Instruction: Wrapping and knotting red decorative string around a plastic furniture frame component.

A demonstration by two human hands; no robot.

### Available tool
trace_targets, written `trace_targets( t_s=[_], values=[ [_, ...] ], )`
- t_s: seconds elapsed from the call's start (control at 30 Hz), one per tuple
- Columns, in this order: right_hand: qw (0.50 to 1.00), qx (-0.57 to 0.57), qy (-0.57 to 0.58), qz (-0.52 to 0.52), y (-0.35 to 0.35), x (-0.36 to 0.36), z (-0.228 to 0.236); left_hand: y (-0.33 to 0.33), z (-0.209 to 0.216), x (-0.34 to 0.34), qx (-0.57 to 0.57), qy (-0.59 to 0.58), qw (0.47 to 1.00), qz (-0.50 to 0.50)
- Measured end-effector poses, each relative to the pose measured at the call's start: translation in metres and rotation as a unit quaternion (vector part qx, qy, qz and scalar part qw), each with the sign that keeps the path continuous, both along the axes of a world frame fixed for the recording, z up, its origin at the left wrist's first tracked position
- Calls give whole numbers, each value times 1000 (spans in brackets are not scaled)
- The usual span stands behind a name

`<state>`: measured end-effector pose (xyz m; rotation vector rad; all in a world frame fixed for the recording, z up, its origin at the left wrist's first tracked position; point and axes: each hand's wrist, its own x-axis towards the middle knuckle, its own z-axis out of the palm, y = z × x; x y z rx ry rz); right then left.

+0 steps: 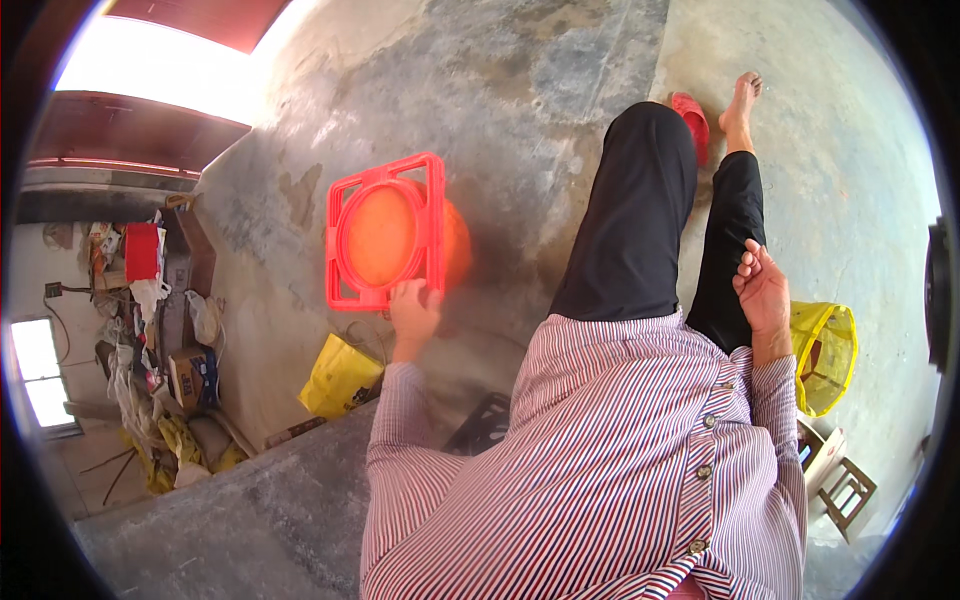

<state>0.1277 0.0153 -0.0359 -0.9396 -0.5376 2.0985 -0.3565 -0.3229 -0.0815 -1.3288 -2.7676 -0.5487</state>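
Two bare hands are working well apart. Near left, a yellow bag (342, 377) is lying on the floor; near right, a yellow mesh basket (825, 355) is sitting just beside the right sleeve. Right hand (765, 290) is hovering by the right trouser leg, fingers loosely curling, holding nothing visible, likely because one hand is managing the hold. Left hand (415, 312) is clamping the near right corner of a red square frame (436, 225), probably because that bar is offering the easiest grip. Frame is touching the left hand, extending beyond it and mostly to its left. An orange round thing (380, 235) is showing through the ring and bulging out right; can't tell if they're joined. Far right, a red slipper (692, 125) is showing beside a bare foot (741, 108).
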Motion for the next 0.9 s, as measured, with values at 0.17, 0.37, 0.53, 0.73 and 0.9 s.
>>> trace_targets(
  t_s=[0.17,0.37,0.53,0.73,0.9],
  values=[
    [1000,0,-2,4,0,-1,0,-5,-14,18,-49,46,998,13],
    [1000,0,-4,-9,-2,0,2,4,-20,15,-19,-13,997,71],
    [1000,4,-8,2,-1,-1,2,5,-30,-2,-21,-111,983,143],
    [1000,1,-6,-7,-2,0,3,-7,-19,-16,48,-268,961,45],
    [1000,5,3,-6,-2,1,2,-4,-22,-3,71,-215,973,38]
  ],
)
